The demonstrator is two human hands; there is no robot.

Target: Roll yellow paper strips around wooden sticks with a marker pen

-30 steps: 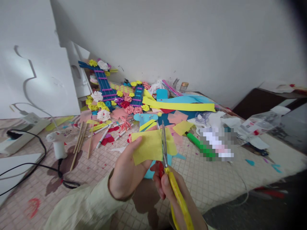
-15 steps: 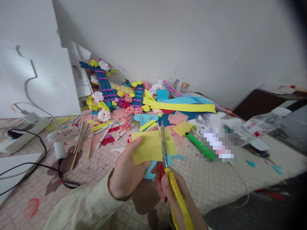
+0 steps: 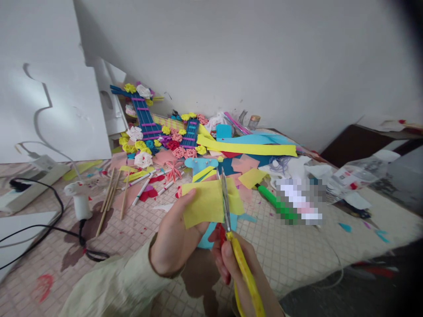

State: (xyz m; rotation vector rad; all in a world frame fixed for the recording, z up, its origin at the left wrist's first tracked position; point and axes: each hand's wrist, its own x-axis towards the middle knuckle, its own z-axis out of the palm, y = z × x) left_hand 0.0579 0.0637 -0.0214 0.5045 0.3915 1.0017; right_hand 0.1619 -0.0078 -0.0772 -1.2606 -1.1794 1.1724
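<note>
Between the thumb and fingers of my left hand (image 3: 178, 231) is a piece of yellow crepe paper (image 3: 203, 204), held up above the table. My right hand (image 3: 239, 259) grips a pair of scissors (image 3: 247, 275) with yellow handles. The blades point away from me and stand slightly apart, with the yellow paper between them near its right side. A part of the sheet shows to the right of the blades. Below the hands, a light blue paper piece (image 3: 207, 237) is partly hidden by them.
Behind lie crepe paper flowers (image 3: 143, 159), a long yellow strip (image 3: 251, 147) and blue paper panels. Wooden sticks (image 3: 109, 198), a white glue gun (image 3: 81, 202) and a power strip (image 3: 39, 182) are on the left. On the right are a green-handled tool (image 3: 269, 197) and a plastic bottle (image 3: 360, 174).
Both hands, the yellow paper and the scissors stay almost in the same place. The view has shifted very slightly.
</note>
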